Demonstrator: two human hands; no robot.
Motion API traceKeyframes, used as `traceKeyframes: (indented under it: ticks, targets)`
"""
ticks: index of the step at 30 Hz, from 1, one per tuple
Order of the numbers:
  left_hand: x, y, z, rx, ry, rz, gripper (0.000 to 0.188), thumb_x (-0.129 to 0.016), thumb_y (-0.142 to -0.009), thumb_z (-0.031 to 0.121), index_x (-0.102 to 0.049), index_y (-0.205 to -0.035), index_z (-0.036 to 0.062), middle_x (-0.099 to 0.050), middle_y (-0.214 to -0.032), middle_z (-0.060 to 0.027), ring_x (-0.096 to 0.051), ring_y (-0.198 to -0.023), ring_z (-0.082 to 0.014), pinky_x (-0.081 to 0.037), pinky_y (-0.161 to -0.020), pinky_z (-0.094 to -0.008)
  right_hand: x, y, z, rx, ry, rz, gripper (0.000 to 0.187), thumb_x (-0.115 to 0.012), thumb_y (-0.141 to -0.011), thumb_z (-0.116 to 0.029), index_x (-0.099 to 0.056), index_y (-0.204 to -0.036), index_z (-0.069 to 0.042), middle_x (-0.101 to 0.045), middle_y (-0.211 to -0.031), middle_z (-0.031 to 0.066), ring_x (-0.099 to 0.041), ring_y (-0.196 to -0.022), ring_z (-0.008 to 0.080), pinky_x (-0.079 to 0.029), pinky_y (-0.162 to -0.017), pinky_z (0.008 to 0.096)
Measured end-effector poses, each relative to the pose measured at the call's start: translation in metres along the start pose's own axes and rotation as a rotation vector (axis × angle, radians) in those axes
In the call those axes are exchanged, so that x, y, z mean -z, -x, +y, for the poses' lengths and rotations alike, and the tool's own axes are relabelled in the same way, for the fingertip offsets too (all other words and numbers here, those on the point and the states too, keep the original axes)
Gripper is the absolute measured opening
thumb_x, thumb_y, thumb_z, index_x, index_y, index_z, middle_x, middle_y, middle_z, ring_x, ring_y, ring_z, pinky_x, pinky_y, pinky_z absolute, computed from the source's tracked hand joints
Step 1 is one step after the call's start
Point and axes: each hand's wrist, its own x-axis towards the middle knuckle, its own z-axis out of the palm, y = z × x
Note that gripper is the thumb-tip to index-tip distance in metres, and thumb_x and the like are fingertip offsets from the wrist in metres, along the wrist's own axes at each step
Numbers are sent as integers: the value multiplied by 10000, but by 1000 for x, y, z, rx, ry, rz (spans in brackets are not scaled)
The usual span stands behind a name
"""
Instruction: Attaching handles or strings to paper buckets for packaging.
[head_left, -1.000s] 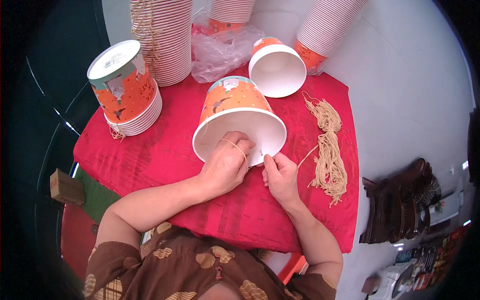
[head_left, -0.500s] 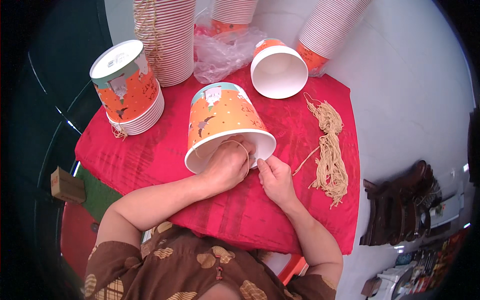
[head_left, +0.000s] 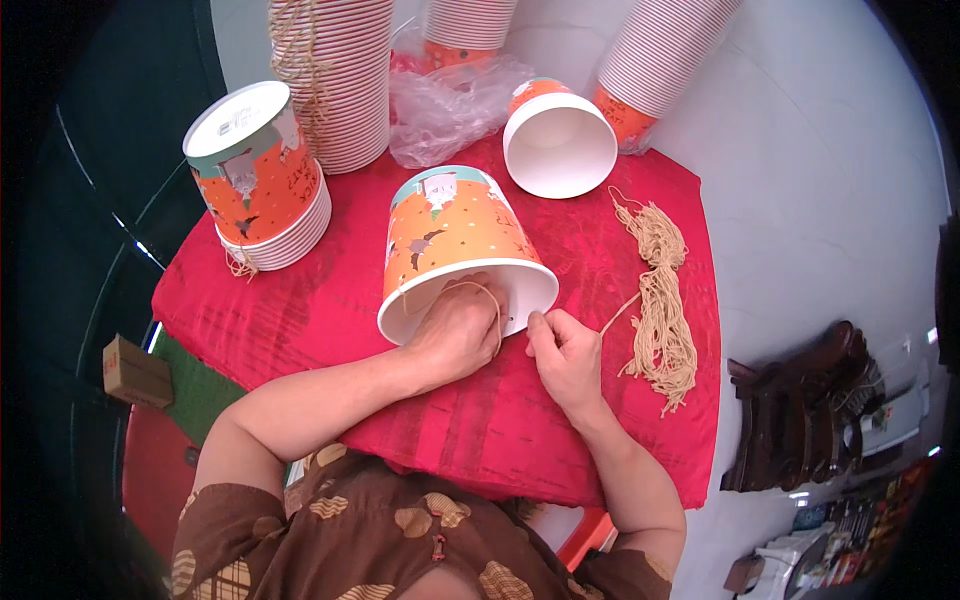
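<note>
Tub in work: 1 orange paper tub (head_left: pixel 458 225), mid-table near the person, tipped w/ its mouth facing them; 1 small dark hole visible by the rim, right side
L hand: 1 left hand (head_left: pixel 455 335), inside the tub mouth; fingers hidden, so can't tell what they grip tbh
Cord loop: 1 cord loop (head_left: pixel 499 318) lying over the back of that hand
R hand: 1 right hand (head_left: pixel 566 350) just beside the rim, fingers curled in, thumb pressed to them, clenched on the cord (head_left: pixel 619 315)
Hank: 1 tan hank (head_left: pixel 660 300) on the R side of the table, 1 strand running to the R hand
Spare tub: 1 loose tub (head_left: pixel 562 150) on its side behind, mouth fwd
Stacks: 3 tall at back (left stack (head_left: pixel 345 90), middle stack (head_left: pixel 468 22), right stack (head_left: pixel 665 60)) + 1 short stack (head_left: pixel 255 190), bottoms up, far L
Misc: 1 clear plastic bag (head_left: pixel 445 110) btwn stacks, 1 red tablecloth (head_left: pixel 640 440), 1 cardboard box (head_left: pixel 137 373) lower L
</note>
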Motion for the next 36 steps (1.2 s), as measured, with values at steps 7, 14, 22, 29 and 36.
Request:
traceKeyframes:
  ticks: [7, 14, 22, 29, 36]
  targets:
    - [-3, 1, -5, 24, 2, -40, 111, -605, -806, 83, -567, -784, -19, -581, -821, -216, -581, -849, -403, -461, -778, -496, -6, 9, -13, 160, 19, -203, 45, -632, -808, -21, -622, -821, 21, -578, -573, 80, -565, -508, 100, -431, -477, 280]
    - [-7, 2, -7, 20, -19, -27, 97, -610, -791, 69, -567, -791, -18, -595, -840, -216, -591, -858, -406, -464, -778, -492, -10, 10, -1, 304, 130, -262, 62, -662, -795, -28, -629, -841, -2, -586, -604, 121, -611, -528, 226, -480, -515, 332]
    - [5, 1, 6, 94, -89, -113, 122, -567, -784, 58, -566, -819, -59, -618, -813, -272, -608, -833, -441, -478, -764, -505, 1, 0, -24, 662, 365, 81, 129, -673, -755, 35, -628, -868, -5, -651, -863, 128, -649, -715, 299, -528, -609, 388]
    - [8, 2, 5, 2, -63, -111, 90, -602, -797, 36, -561, -855, -19, -607, -865, -222, -592, -877, -417, -462, -779, -484, 7, -8, -7, 602, 425, 134, 89, -658, -769, 7, -599, -829, -21, -624, -790, 125, -631, -705, 301, -516, -588, 402]
    - [13, 1, 11, -23, 45, -73, 101, -609, -816, 39, -551, -858, -31, -596, -864, -220, -596, -851, -413, -477, -756, -471, 3, -5, 1, 365, 211, 97, 48, -656, -787, -4, -619, -816, -11, -641, -743, 171, -651, -661, 346, -513, -577, 425]
